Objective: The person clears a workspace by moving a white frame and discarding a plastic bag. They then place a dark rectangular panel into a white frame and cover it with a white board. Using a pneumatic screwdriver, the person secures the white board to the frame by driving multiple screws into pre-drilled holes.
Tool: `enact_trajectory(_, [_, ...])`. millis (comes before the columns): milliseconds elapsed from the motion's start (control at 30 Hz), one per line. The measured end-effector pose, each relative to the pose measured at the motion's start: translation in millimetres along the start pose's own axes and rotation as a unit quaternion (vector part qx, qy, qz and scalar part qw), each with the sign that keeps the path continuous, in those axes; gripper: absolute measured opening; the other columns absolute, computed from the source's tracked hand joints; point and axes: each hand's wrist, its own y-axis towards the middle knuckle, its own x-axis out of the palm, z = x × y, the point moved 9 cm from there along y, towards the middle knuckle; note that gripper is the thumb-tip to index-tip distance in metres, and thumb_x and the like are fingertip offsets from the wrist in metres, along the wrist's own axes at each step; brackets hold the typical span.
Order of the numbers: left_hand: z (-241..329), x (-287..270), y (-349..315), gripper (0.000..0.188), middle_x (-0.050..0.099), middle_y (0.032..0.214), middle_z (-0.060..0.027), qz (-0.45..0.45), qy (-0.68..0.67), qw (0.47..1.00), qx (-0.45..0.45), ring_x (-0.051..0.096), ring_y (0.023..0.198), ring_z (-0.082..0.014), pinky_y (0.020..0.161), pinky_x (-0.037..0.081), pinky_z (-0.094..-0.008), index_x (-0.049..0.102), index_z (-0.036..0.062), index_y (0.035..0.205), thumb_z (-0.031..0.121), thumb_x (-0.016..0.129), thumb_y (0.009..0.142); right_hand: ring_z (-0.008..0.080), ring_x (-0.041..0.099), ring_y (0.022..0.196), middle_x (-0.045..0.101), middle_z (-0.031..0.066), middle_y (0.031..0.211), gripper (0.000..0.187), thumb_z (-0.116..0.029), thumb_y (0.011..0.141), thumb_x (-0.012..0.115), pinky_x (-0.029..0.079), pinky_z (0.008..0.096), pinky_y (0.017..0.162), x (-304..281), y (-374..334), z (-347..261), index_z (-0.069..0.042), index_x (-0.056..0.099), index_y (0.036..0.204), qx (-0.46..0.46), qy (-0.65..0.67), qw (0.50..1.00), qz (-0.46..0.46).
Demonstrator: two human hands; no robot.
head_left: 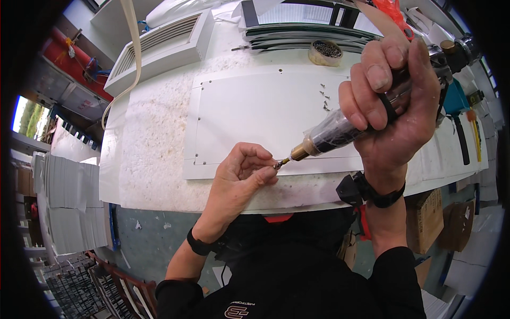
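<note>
My right hand (396,103) is wrapped round the body of a pneumatic-looking screwdriver (333,131), which slants down to the left with its brass-coloured nose and bit lowest. At the bit's tip, my left hand (238,174) pinches a small screw (277,166) between thumb and fingers. Both hands are over the near part of a white rectangular panel (260,114) lying on the table. Small screws or holes dot the panel's left edge. Several loose screws (325,95) lie on the panel beyond the screwdriver. My left fingers partly hide the screw.
A round tub of screws (330,49) stands behind the panel, by a stack of dark-edged strips (297,36). A white louvred frame (159,47) sits at the back left, with a pale hose (134,42) hanging near it. Tools with black and yellow handles (460,139) lie far right.
</note>
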Motion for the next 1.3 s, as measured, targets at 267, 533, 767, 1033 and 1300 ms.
enact_trajectory(267, [-2, 2, 2, 0.028, 0.066, 0.108, -0.0079, 0.004, -0.015, 1.0, -0.012, 0.067, 0.099, -0.0121, 0.089, 0.061, -0.0291, 0.055, 0.0041, 0.12, 0.007, 0.072, 0.098, 0.0059, 0.038, 0.044, 0.056, 0.0037, 0.083, 0.035, -0.037, 0.113, 0.036, 0.04, 0.0243, 0.042, 11, 1, -7, -0.008, 0.05, 0.099, -0.014, -0.025, 1.0, -0.009])
enact_trajectory(533, [-6, 6, 7, 0.029, 0.067, 0.105, -0.0062, -0.006, -0.055, 0.998, -0.019, 0.067, 0.096, -0.011, 0.086, 0.06, -0.027, 0.055, 0.0053, 0.12, 0.008, 0.073, 0.097, 0.0067, 0.036, 0.044, 0.057, 0.0044, 0.084, 0.036, -0.037, 0.114, 0.032, 0.04, 0.025, 0.043, 25, 3, -14, -0.01, 0.048, 0.098, -0.059, 0.012, 0.995, -0.08])
enact_trajectory(767, [-2, 9, 6, 0.027, 0.067, 0.107, -0.006, 0.016, -0.067, 0.998, 0.009, 0.067, 0.094, -0.0105, 0.086, 0.06, -0.0266, 0.055, 0.0059, 0.12, 0.007, 0.071, 0.098, 0.0071, 0.037, 0.044, 0.058, 0.005, 0.086, 0.038, -0.038, 0.114, 0.03, 0.04, 0.0258, 0.044, 27, 6, -17, -0.009, 0.049, 0.099, -0.058, 0.012, 0.992, -0.112])
enact_trajectory(1033, [18, 20, 6, 0.021, 0.07, 0.108, -0.0043, 0.042, 0.195, 0.979, 0.047, 0.067, 0.097, -0.0097, 0.078, 0.056, -0.0261, 0.059, 0.0062, 0.114, 0.002, 0.069, 0.096, 0.0077, 0.037, 0.042, 0.058, 0.0094, 0.084, 0.034, -0.033, 0.113, 0.034, 0.038, 0.0255, 0.041, 27, 2, -6, -0.006, 0.048, 0.099, -0.052, -0.02, 0.994, -0.099])
enact_trajectory(1300, [22, 31, 17, 0.021, 0.068, 0.107, -0.0085, 0.01, 0.392, 0.905, 0.162, 0.069, 0.082, -0.0119, 0.067, 0.052, -0.0255, 0.06, 0.004, 0.116, -0.001, 0.066, 0.096, 0.0089, 0.037, 0.038, 0.056, 0.0105, 0.069, 0.034, -0.034, 0.106, 0.053, 0.034, 0.0254, 0.037, 37, 6, 21, -0.006, 0.047, 0.086, 0.015, -0.144, 0.989, -0.018])
